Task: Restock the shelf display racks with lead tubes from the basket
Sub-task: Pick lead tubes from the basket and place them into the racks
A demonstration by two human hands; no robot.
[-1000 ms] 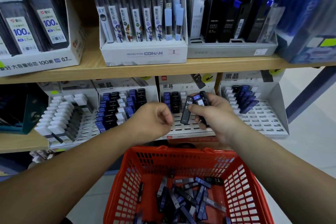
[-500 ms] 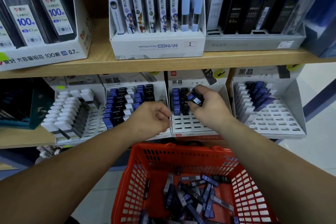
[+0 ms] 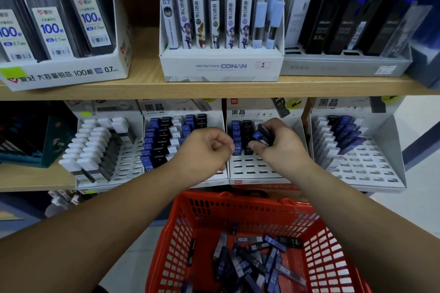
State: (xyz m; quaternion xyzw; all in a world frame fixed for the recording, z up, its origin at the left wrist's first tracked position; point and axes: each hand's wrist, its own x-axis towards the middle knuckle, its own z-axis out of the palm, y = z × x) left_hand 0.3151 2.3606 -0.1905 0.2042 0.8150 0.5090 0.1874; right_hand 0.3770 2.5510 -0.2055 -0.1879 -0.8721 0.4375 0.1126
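A red plastic basket sits low in front of me with several blue and black lead tubes lying loose in it. On the lower shelf stands a white slotted display rack, its back rows filled with blue and black tubes. My right hand is over that rack and grips a small bunch of tubes, blue caps showing. My left hand hovers just left of it, fingers curled into a loose fist with nothing seen in it.
Three more slotted racks flank it: white-capped tubes at left, a blue and black mix, and a half-filled rack at right. The upper wooden shelf carries a Conan box and other lead boxes.
My right hand has carried its tubes from in front of the rack up into the rack's filled back rows. The left hand stays in place. The view has drawn closer to the shelf.
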